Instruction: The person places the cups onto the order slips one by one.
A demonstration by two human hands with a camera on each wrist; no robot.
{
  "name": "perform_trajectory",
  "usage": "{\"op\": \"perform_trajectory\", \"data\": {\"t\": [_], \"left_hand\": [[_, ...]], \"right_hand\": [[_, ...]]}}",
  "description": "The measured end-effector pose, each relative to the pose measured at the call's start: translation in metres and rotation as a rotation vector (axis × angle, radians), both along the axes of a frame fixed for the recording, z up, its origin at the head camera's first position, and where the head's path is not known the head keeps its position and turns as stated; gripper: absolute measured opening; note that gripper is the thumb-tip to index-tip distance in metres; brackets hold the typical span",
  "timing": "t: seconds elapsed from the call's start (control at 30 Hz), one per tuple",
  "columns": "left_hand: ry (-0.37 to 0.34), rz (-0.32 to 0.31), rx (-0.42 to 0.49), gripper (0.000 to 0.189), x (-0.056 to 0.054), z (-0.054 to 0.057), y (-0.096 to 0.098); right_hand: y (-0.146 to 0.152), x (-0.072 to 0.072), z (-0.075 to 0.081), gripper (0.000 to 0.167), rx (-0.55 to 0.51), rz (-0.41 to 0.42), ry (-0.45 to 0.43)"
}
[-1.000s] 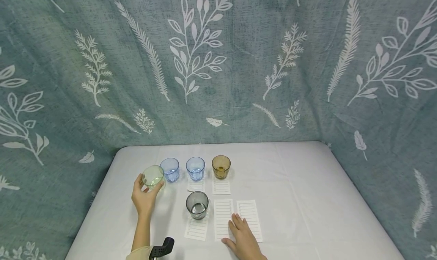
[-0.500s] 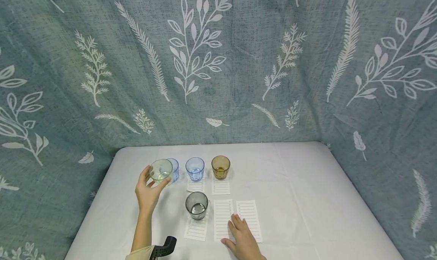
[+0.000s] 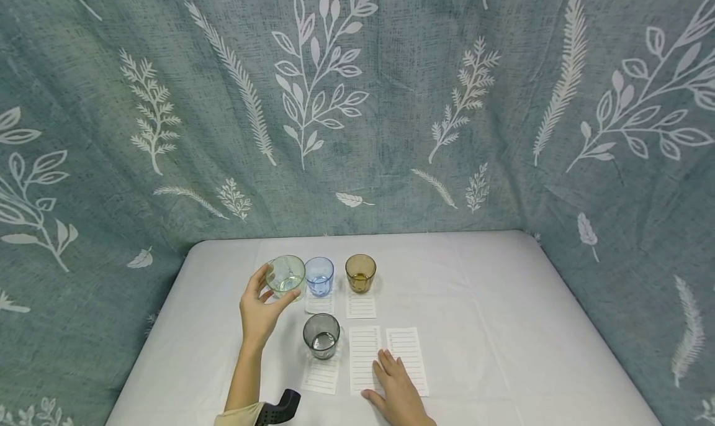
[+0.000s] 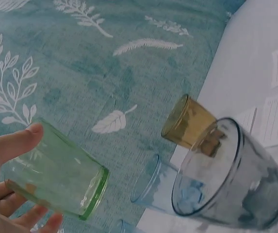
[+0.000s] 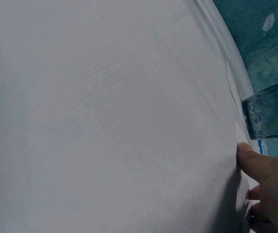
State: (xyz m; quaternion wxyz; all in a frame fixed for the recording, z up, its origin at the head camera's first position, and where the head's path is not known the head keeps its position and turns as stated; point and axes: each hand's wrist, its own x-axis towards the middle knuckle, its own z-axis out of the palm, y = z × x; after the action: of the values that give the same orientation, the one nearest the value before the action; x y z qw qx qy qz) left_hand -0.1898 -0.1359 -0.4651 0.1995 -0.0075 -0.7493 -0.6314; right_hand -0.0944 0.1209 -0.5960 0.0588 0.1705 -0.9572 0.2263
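Observation:
My left hand (image 3: 264,314) grips a pale green glass tumbler (image 3: 286,283), thumb on one side and fingers on the other. In the left wrist view the green tumbler (image 4: 61,170) tilts, held up off the table. From the head it covers one blue tumbler, whose rim (image 4: 125,227) peeks in at the bottom of the left wrist view. Another blue tumbler (image 3: 319,280) stands just right of it, on a lined paper slip (image 3: 319,307). My right hand (image 3: 398,389) lies flat with fingers spread across two longer lined slips (image 3: 365,345).
A smoky grey tumbler (image 3: 322,342) stands nearer me, on a lined slip (image 3: 320,379). An amber tumbler (image 3: 360,277) is in the back row, with its slip (image 3: 361,308) in front. The white table (image 3: 491,339) meets patterned green cloth (image 3: 391,134) behind.
My left hand has carried the green tumbler rightward and slightly away from me, across the leftmost blue tumbler, which it now hides. The right hand has stayed in place.

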Motion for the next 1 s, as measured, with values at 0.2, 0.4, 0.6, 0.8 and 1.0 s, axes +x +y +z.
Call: {"op": "perform_trajectory", "data": {"t": [0.2, 0.4, 0.6, 0.8, 1.0], "left_hand": [[-0.053, -0.099, 0.049, 0.077, 0.009, 0.017, 0.016], [-0.035, -0.166, 0.065, 0.079, 0.005, 0.008, 0.024], [-0.039, -0.206, 0.078, 0.078, 0.009, 0.011, 0.034], [-0.055, -0.252, 0.095, 0.077, 0.013, 0.009, 0.044], [-0.048, -0.292, 0.086, 0.077, 0.017, 0.000, 0.056]], "right_hand": [[0.000, -0.001, -0.001, 0.061, -0.009, 0.001, -0.004], [0.002, -0.002, -0.002, 0.061, -0.005, 0.002, 0.026], [0.002, -0.002, -0.003, 0.062, -0.008, -0.005, 0.009], [0.002, -0.002, -0.003, 0.062, -0.014, -0.008, -0.010], [0.002, -0.002, -0.004, 0.062, -0.026, -0.009, -0.001]]}}
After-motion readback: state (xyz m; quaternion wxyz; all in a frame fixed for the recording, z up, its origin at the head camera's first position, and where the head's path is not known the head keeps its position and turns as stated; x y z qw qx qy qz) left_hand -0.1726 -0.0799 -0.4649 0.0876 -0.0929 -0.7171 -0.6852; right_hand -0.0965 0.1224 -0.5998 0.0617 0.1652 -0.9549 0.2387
